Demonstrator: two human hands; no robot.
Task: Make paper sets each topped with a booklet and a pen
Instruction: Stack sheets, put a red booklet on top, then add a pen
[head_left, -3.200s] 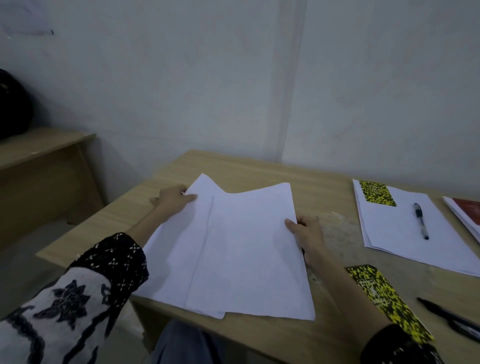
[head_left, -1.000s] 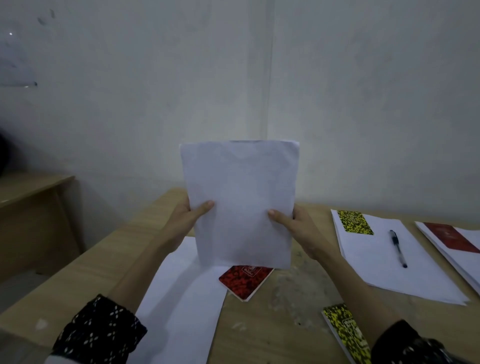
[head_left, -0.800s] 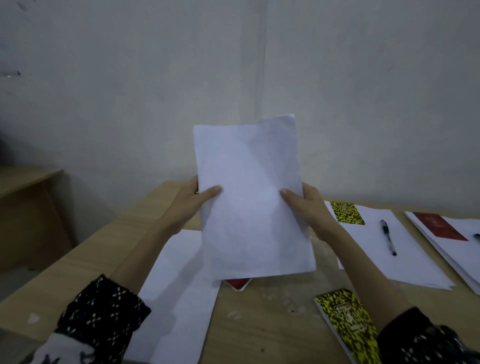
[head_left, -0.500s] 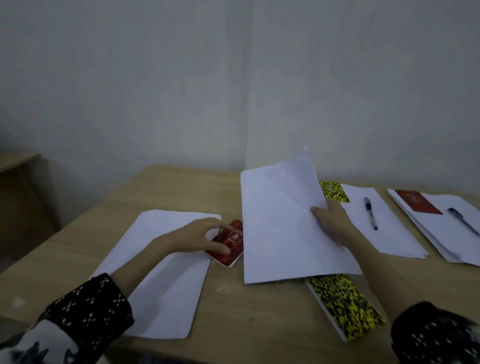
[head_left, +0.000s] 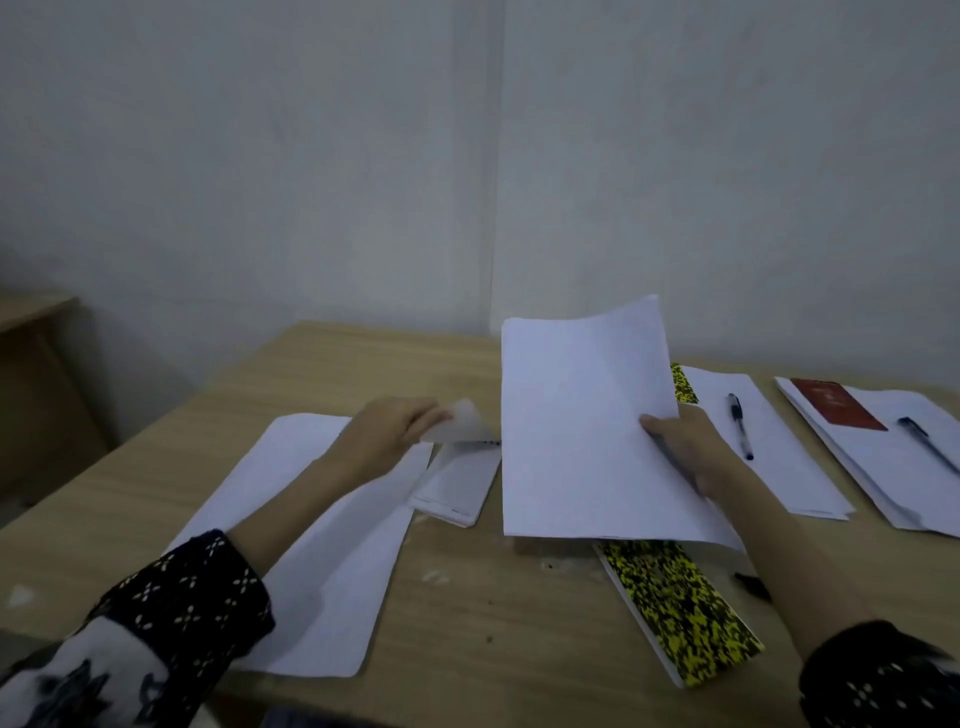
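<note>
My right hand (head_left: 685, 457) grips a sheaf of white paper (head_left: 582, 426) by its right edge and holds it tilted just above the table. My left hand (head_left: 389, 436) pinches the lifted, blurred cover of a small booklet (head_left: 457, 486), which lies open with its white inside showing, between the sheaf and a flat stack of white paper (head_left: 322, 545) on the left. A yellow-and-black booklet (head_left: 680, 608) lies near the front edge, partly under the sheaf. The tip of a black pen (head_left: 753, 584) shows beside my right forearm.
On the wooden table (head_left: 493, 623), two paper sets lie at the right: one with a yellow booklet (head_left: 683, 387) and pen (head_left: 740, 426), one with a red booklet (head_left: 836, 410) and pen (head_left: 930, 449). A white wall stands behind. A lower wooden desk (head_left: 36, 364) is at far left.
My left hand let go of the sheaf and took the red booklet, which now lies open showing white. My right hand has lowered the sheaf toward the table, to the right.
</note>
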